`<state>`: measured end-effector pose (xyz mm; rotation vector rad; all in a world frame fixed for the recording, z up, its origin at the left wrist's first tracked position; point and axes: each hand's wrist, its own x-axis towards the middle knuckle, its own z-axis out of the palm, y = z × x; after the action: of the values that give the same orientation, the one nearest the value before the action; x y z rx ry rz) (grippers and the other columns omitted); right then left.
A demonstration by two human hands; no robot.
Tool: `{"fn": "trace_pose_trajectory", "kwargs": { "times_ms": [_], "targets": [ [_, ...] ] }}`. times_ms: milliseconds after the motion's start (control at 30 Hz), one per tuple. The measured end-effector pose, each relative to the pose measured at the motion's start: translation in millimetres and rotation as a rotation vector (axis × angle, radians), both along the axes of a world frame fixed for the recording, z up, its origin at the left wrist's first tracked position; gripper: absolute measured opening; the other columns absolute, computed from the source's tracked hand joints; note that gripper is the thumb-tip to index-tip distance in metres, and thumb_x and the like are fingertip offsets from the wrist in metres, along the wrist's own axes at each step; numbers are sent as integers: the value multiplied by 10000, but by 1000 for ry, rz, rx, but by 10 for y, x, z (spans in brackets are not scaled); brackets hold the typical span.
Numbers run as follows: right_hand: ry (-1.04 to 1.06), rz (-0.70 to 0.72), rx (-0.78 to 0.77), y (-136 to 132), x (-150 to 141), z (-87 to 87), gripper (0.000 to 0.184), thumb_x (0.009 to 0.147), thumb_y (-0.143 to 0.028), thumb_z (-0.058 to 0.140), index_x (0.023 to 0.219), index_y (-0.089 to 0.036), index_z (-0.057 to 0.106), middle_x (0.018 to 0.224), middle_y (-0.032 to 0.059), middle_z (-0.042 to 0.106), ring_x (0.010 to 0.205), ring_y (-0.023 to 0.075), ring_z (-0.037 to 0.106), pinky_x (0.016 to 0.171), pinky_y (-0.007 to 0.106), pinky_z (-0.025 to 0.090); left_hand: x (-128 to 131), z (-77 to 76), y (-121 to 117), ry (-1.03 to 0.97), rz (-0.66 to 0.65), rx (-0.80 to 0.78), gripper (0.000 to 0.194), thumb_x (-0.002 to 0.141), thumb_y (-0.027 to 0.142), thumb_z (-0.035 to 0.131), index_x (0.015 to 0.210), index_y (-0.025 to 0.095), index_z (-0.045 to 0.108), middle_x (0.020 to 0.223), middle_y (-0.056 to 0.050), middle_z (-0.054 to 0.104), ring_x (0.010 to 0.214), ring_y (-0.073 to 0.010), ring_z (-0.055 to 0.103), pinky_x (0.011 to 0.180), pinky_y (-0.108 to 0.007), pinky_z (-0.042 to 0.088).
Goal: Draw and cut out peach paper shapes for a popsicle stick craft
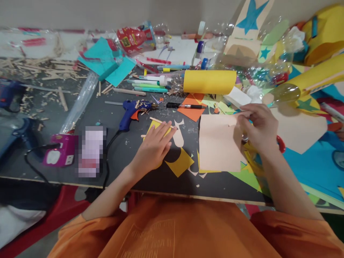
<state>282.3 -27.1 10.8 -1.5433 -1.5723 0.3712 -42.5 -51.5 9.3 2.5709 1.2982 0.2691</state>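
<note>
My left hand (156,145) lies flat and open on the dark table (118,118), its fingers stretched over yellow paper scraps (180,163) and touching a thin wooden stick (161,121). A white paper cut-out (179,135) sits just past its fingertips. My right hand (259,127) is curled, its fingertips pinching the upper right edge of a peach paper sheet (219,143) that lies on the table. A red-handled object (281,144), perhaps scissors, peeks out beneath that hand.
A blue glue gun (131,111), a black pen (184,106), an orange paper piece (193,107) and a yellow roll (209,81) lie beyond the hands. Plastic bottles, markers and coloured paper crowd the back and right. A pink power strip (57,152) sits at left, wood sticks beyond.
</note>
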Motion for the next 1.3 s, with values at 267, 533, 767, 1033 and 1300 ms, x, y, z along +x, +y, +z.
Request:
{"fn": "trace_pose_trajectory", "kwargs": {
  "times_ms": [267, 533, 767, 1033, 1300],
  "targets": [
    [-5, 27, -44, 110, 58, -15, 226, 803, -207, 603, 1025, -209, 646, 838, 41, 570, 734, 167, 571, 660, 331, 480, 45, 39, -6, 38, -180, -95, 379, 984, 236, 405, 1331, 205, 556, 1454, -114, 523, 1420, -312, 382, 1131, -556, 350],
    [87, 87, 71, 16, -318, 160, 116, 828, -190, 626, 932, -237, 642, 819, 29, 611, 759, 171, 600, 702, 330, 503, 122, 157, 111, -223, -61, -122, 372, 995, 257, 375, 1322, 174, 534, 1398, -142, 562, 1335, -267, 489, 1099, -489, 415],
    [204, 471, -324, 59, -819, 55, 107, 863, -277, 572, 935, -242, 644, 913, 50, 691, 867, 218, 666, 786, 378, 542, 416, 218, 283, -219, 108, -135, 352, 957, 184, 360, 1230, 157, 581, 1243, -97, 666, 1175, -225, 599, 1008, -381, 473],
    [-318, 350, -211, -56, -372, 189, 320, 925, -396, 531, 1193, -242, 616, 1273, 122, 644, 1224, 313, 568, 1039, 530, 437, 462, 1, 225, -172, -333, -45, 323, 941, 131, 408, 1172, 170, 631, 1229, -92, 683, 1159, -218, 610, 988, -383, 473],
    [-390, 250, -201, -290, 76, -22, 314, 876, -380, 596, 1153, -239, 640, 1196, 109, 688, 1191, 333, 597, 987, 540, 480, 443, -43, 233, -12, -494, 23, 333, 975, 287, 474, 1239, 135, 609, 1337, -113, 629, 1258, -258, 559, 1084, -448, 407]
  ]
}}
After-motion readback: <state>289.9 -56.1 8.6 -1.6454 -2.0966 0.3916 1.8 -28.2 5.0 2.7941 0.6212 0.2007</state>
